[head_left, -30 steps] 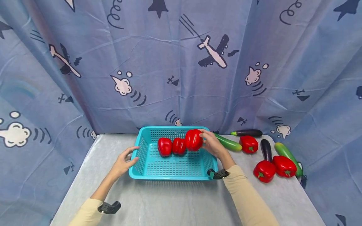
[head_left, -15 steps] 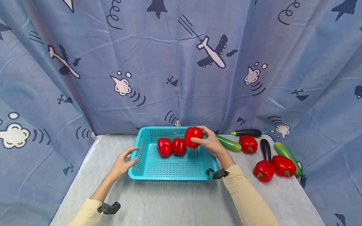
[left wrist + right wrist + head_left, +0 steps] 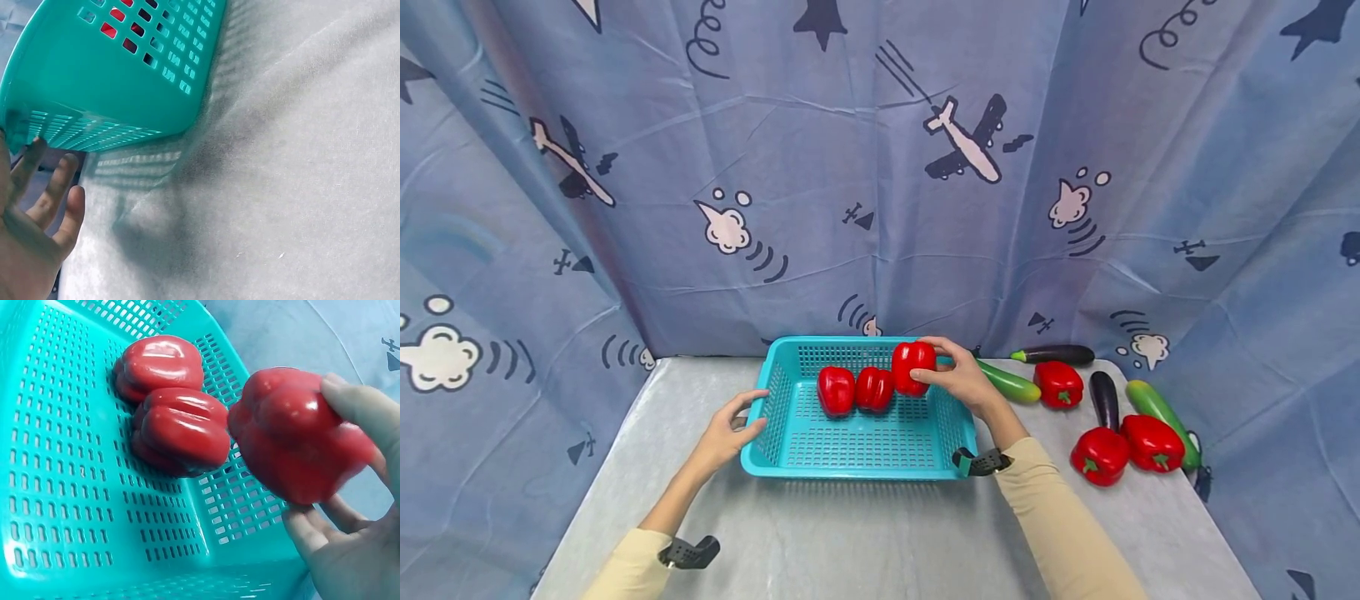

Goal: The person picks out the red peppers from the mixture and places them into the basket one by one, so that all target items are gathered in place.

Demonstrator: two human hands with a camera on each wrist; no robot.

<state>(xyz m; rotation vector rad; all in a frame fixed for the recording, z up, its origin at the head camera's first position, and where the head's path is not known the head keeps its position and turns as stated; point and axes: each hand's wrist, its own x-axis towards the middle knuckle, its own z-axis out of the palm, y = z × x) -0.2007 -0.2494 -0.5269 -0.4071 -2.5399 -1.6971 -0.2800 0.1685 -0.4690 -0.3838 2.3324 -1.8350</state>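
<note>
In the head view my right hand (image 3: 961, 378) grips a red bell pepper (image 3: 913, 368) above the back right part of a turquoise basket (image 3: 859, 472). The right wrist view has the held pepper (image 3: 294, 437) between thumb and fingers, blurred at its right side. Two other red bell peppers, the left one (image 3: 837, 391) and the right one (image 3: 874, 389), lie side by side on the basket floor. My left hand (image 3: 724, 431) touches the basket's left rim with index finger and thumb apart. Its other fingers (image 3: 75, 209) hang relaxed outside the basket wall in the left wrist view.
To the right lie a cucumber (image 3: 1011, 383), a dark eggplant (image 3: 1056, 354), another eggplant (image 3: 1105, 398) and a second cucumber (image 3: 1156, 410). Several red bell peppers (image 3: 1101, 456) sit among them on the grey tabletop (image 3: 850, 542). A patterned blue curtain (image 3: 820, 167) hangs behind.
The held pepper has shifted slightly, and my right thumb has come round to its near side. My left hand and the two peppers in the basket have stayed in place.
</note>
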